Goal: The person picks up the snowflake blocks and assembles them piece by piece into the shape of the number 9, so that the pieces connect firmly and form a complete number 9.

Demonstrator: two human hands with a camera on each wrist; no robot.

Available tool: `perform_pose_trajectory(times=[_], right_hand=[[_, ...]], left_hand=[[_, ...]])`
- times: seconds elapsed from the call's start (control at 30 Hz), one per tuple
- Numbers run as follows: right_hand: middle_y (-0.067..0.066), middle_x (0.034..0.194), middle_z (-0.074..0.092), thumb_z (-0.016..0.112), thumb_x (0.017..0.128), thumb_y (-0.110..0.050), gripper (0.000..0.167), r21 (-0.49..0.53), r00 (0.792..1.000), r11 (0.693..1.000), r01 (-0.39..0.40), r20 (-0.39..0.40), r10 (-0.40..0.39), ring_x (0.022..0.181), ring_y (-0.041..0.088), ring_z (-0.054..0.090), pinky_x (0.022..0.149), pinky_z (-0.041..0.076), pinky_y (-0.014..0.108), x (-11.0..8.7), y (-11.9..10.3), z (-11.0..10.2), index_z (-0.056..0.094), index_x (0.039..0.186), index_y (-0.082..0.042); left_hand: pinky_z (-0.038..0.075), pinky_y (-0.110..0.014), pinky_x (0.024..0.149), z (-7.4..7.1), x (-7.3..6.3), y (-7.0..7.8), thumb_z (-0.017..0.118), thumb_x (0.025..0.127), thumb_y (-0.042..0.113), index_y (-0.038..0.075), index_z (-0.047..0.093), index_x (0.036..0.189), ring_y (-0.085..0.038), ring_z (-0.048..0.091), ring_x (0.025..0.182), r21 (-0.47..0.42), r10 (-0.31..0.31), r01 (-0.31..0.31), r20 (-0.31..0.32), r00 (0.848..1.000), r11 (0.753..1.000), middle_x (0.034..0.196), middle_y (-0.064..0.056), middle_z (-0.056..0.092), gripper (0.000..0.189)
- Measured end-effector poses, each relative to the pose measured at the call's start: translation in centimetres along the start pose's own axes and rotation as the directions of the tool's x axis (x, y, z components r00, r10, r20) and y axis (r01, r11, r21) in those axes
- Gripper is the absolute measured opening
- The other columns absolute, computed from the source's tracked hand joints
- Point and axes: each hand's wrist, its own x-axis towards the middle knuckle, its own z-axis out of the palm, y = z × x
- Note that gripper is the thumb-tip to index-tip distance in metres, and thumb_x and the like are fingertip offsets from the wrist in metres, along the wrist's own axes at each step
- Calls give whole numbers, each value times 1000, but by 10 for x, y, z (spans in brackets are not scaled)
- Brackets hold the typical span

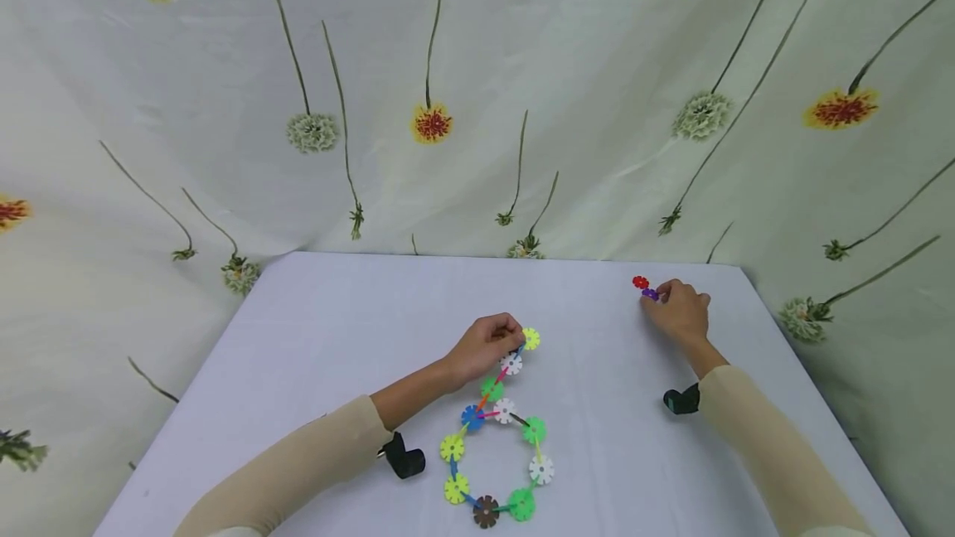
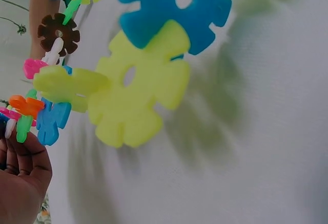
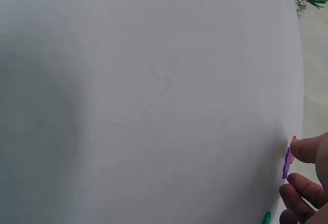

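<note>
Notched plastic interlocking discs are joined into a ring with a chain of discs [image 1: 492, 389] rising from its top. My left hand [image 1: 487, 346] grips the chain near its upper end, beside a yellow disc [image 1: 531, 339]; in the left wrist view its fingers [image 2: 31, 155] are at the chain, partly cut off. Large in that view, a yellow-green disc [image 2: 110, 116] joins a blue disc [image 2: 148, 8]. At the table's far right, my right hand [image 1: 681, 312] has thumb and fingertips around a purple disc [image 3: 286, 166]. Next to it is a red disc [image 1: 640, 282].
White cloth covers the table [image 1: 358, 305]; behind it hangs a flower-print curtain [image 1: 477, 40]. Black wrist cameras [image 1: 404, 456] sit by both forearms. A green piece [image 3: 266, 217] shows at the bottom of the right wrist view.
</note>
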Motion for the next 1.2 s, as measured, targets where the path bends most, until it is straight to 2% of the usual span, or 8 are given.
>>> perform_pose_trajectory(times=[0.17, 0.4, 0.57, 0.67, 0.8, 1.07, 1.2], right_hand=[[27, 119, 62, 67, 102, -28, 39, -36, 999, 999, -26, -44, 25, 123, 47, 46, 95, 47, 56, 5, -3, 4, 61, 123, 5], [28, 127, 62, 65, 102, -27, 42, -18, 996, 996, -87, -14, 87, 124, 46, 45, 98, 48, 56, 13, -3, 3, 58, 129, 5], [30, 129, 62, 64, 102, -25, 40, -12, 996, 996, -86, 3, 86, 125, 47, 46, 99, 48, 57, 14, -5, 2, 59, 126, 6], [30, 128, 61, 66, 101, -22, 40, 25, 998, 998, -64, -4, 64, 124, 47, 46, 102, 47, 58, 14, -7, 3, 55, 127, 6], [30, 127, 63, 66, 102, -15, 34, 119, 1000, 993, -9, -22, 12, 119, 46, 55, 106, 51, 57, 14, -6, 6, 53, 128, 4], [28, 122, 70, 74, 101, -15, 26, 199, 997, 978, 69, -36, -63, 112, 41, 66, 101, 58, 53, 4, -9, 7, 63, 119, 1], [26, 121, 72, 77, 100, -18, 25, 223, 995, 970, 94, 5, -97, 112, 39, 68, 93, 59, 45, -3, -12, 4, 66, 115, -1]], left_hand=[[50, -23, 84, 0, -1, -1, 60, 110, 18, 4, 68, 114, -11, 57, 89, 1, -11, 11, -8, 1000, 1000, 105, -4, 67, 17], [49, -23, 82, 0, -2, 1, 60, 110, 19, 4, 67, 114, -11, 56, 88, 5, -18, 18, -9, 1000, 1000, 104, -5, 68, 17], [50, -22, 81, -1, -4, 1, 60, 110, 19, 5, 67, 115, -12, 56, 88, 1, -35, 35, 1, 999, 999, 103, -4, 67, 17], [50, -22, 81, -2, -5, 0, 60, 110, 18, 4, 67, 115, -12, 56, 88, 1, -36, 36, -2, 999, 999, 103, -4, 67, 16], [50, -22, 81, -2, -5, 0, 60, 110, 18, 4, 67, 115, -12, 56, 88, 4, -34, 34, -4, 999, 999, 104, -5, 68, 17], [50, -21, 81, -2, -6, 1, 59, 111, 19, 4, 67, 115, -12, 57, 89, 7, -37, 37, -10, 999, 999, 104, -5, 68, 17], [50, -21, 83, -2, -5, -1, 59, 111, 19, 4, 67, 115, -12, 57, 90, 10, -39, 39, -13, 999, 999, 105, -6, 68, 17]])
